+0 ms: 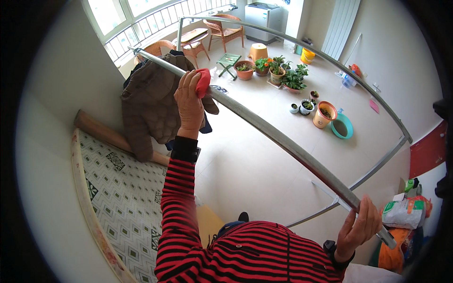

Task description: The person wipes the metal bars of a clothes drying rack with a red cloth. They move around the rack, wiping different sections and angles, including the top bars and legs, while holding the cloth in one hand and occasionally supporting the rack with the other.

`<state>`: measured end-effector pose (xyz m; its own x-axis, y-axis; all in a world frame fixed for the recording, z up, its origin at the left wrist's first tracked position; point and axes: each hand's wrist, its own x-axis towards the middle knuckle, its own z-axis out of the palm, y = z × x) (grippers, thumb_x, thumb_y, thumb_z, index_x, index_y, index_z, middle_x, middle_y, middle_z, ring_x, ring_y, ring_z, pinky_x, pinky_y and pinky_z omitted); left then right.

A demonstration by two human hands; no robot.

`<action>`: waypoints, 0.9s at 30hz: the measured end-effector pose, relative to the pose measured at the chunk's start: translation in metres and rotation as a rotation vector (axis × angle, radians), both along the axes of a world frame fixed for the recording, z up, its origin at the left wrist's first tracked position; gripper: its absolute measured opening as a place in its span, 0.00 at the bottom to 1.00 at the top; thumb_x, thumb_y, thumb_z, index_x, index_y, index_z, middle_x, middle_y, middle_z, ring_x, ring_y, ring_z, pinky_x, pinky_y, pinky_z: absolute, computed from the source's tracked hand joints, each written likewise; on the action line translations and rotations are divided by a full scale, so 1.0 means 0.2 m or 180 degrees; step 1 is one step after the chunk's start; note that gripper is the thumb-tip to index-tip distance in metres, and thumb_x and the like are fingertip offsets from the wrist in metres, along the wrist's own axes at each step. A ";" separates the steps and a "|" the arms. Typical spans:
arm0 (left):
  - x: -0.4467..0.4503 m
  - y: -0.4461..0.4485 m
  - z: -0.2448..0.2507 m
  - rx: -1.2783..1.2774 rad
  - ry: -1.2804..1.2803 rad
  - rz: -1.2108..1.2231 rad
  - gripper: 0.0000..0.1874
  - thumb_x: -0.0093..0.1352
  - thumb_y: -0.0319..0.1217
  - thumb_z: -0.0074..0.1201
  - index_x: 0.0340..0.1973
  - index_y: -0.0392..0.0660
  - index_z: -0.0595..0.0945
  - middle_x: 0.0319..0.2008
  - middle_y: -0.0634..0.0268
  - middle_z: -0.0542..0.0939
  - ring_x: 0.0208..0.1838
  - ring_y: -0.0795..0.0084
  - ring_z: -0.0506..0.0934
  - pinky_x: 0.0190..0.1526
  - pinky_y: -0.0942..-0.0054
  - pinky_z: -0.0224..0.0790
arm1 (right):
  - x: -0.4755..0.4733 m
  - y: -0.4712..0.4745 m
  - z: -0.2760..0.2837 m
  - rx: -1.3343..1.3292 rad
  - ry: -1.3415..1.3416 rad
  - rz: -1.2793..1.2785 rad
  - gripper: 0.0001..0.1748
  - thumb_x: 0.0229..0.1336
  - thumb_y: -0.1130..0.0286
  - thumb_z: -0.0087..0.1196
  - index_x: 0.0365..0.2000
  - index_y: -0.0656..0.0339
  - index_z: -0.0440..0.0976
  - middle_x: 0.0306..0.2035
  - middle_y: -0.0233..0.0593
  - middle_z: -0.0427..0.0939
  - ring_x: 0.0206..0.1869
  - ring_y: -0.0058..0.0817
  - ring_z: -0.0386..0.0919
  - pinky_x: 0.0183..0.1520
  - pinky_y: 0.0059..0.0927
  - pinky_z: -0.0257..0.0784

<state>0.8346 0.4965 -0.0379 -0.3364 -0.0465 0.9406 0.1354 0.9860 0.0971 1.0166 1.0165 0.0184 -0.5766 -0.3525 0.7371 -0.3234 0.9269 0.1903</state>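
A grey metal rail (279, 136) of a clothes rack runs slantwise in front of me at about chest height. My left hand (190, 100) is pressing a folded red cloth (203, 83) against it, left of its middle. Close to the near end of the rail, my right hand (361, 223) is wrapped around the metal; its fingers look slightly blurred. A brown padded jacket (159, 102) hangs from the far end, beside my left hand, with darker clothing partly hidden behind it.
Beyond it stands the rack's second rail (283, 35). On the tiled floor are several potted plants (293, 79), a teal basin (342, 126) and a green folding stool (228, 61). A patterned mattress (124, 191) lies left, bags (405, 214) lie right, and a washing machine (262, 23) stands far back.
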 end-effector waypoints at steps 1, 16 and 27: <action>-0.01 -0.02 0.01 0.0034 0.0037 -0.0051 0.29 0.69 0.19 0.56 0.66 0.49 0.74 0.68 0.61 0.75 0.74 0.53 0.71 0.67 0.53 0.66 | 0.00 0.00 -0.01 0.0018 0.0076 -0.0003 0.18 0.75 0.70 0.52 0.59 0.65 0.76 0.54 0.46 0.84 0.54 0.42 0.82 0.63 0.45 0.65; 0.52 1.02 0.16 0.0168 -0.0741 -0.1330 0.31 0.65 0.24 0.64 0.66 0.42 0.77 0.69 0.52 0.74 0.75 0.44 0.68 0.73 0.48 0.60 | -0.01 0.05 -0.01 0.0158 0.0149 0.0284 0.20 0.78 0.63 0.47 0.61 0.62 0.76 0.57 0.43 0.83 0.59 0.36 0.80 0.65 0.41 0.62; 0.63 1.43 0.21 -0.0436 -0.0718 -0.1849 0.30 0.68 0.33 0.63 0.67 0.55 0.78 0.68 0.62 0.75 0.71 0.59 0.74 0.61 0.63 0.73 | 0.00 0.08 -0.01 0.0215 0.0153 0.0335 0.19 0.79 0.63 0.45 0.59 0.62 0.77 0.58 0.43 0.83 0.59 0.36 0.79 0.66 0.42 0.61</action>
<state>0.9601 0.7828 0.0040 -0.4609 0.3188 0.8282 0.6426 0.7635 0.0638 1.0159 1.0323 0.0167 -0.4984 -0.4590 0.7355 -0.4072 0.8729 0.2688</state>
